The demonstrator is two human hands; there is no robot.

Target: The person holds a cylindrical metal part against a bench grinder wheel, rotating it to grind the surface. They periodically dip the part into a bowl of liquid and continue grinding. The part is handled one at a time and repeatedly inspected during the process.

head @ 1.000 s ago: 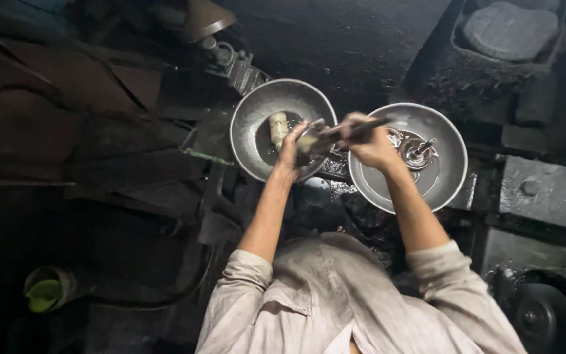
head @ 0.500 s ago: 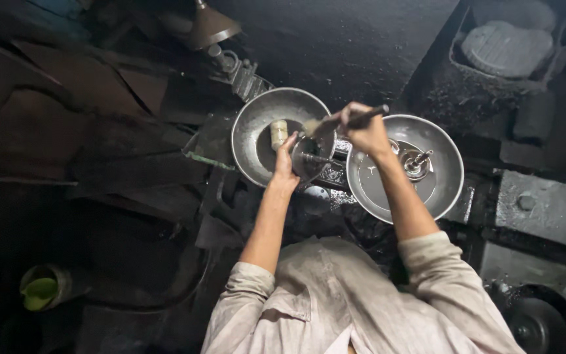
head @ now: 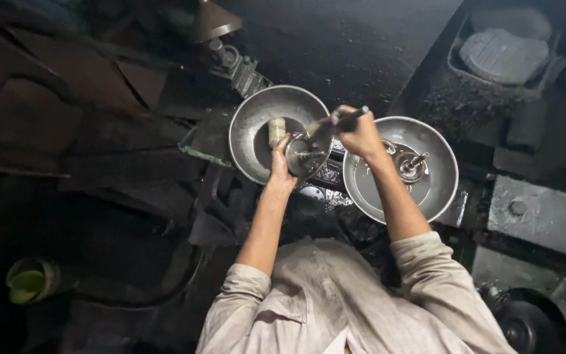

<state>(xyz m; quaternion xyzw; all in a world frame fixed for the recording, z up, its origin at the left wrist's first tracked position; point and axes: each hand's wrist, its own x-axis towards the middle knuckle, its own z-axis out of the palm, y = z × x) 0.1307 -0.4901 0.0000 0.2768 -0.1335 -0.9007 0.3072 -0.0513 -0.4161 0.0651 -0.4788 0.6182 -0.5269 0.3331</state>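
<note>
Grey metal and pale cloth against a black, grimy workshop

Both metal bowls, the left bowl [head: 257, 124] and the right bowl [head: 437, 164], are dull silver-grey. A cream cylinder [head: 276, 131] lies in the left one. The shirt [head: 335, 301] is off-white and stained. A cup [head: 29, 283] at lower left shows yellow-green inside. The machine bed [head: 355, 46] is black, flecked with pale shavings.

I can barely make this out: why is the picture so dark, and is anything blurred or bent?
Head view: light falls mainly on the two round metal bowls, which show soft glare; the surroundings sink into shadow; the right hand looks slightly blurred; the wide lens bends the edges.
</note>
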